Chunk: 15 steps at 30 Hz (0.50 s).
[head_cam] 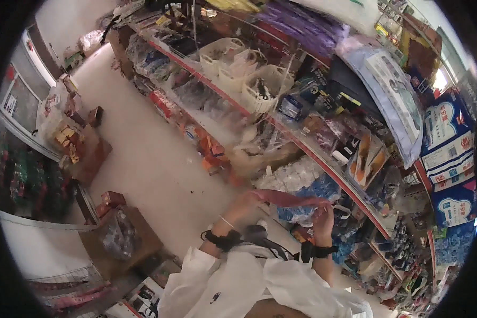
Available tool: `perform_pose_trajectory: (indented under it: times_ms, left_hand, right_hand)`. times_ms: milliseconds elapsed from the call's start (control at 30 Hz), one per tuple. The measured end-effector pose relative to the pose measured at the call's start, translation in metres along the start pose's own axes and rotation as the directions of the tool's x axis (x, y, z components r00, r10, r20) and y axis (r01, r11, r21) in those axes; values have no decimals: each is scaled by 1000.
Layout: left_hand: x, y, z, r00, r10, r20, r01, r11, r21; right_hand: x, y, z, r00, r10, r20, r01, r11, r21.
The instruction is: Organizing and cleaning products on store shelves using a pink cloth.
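A strip of pink, cloth-like material stretches between my two hands, in front of my chest. My left hand is blurred and grips the end on the left side of the view. The other end is pinched in the fingers of my right hand, which is raised beside the lower shelf. Both wrists wear black bands. Behind the strip, blue plastic-wrapped goods lie on the lower shelf.
Shelves with a red edge strip run diagonally, loaded with white plastic baskets and packaged goods. Orange packets line the lower shelf edge. An open cardboard box holding a plastic bag stands at the lower left. Another carton stands beyond it.
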<state>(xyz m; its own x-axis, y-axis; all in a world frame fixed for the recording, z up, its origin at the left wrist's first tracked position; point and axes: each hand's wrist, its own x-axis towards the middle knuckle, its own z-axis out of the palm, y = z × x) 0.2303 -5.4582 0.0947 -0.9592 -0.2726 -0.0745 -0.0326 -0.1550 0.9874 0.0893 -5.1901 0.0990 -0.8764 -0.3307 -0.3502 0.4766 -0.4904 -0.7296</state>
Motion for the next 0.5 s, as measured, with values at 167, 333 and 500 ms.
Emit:
perform_pose_trajectory:
  times_ms: [167,333,500]
  left_hand:
    - [-38,35,-69,986,27,-167,35,933,359]
    - [-75,11,-124,800,389,-457,-184,884,430]
    - [-98,-4,-168,755,-6,-655,0,1000,-9]
  right_hand:
    - [-3,37,80,978,-181,-104,138,935,-328]
    - [3,74,139,924,-284,257,374,527,-763]
    - [29,101,198,949,-43,313,292,499,-816]
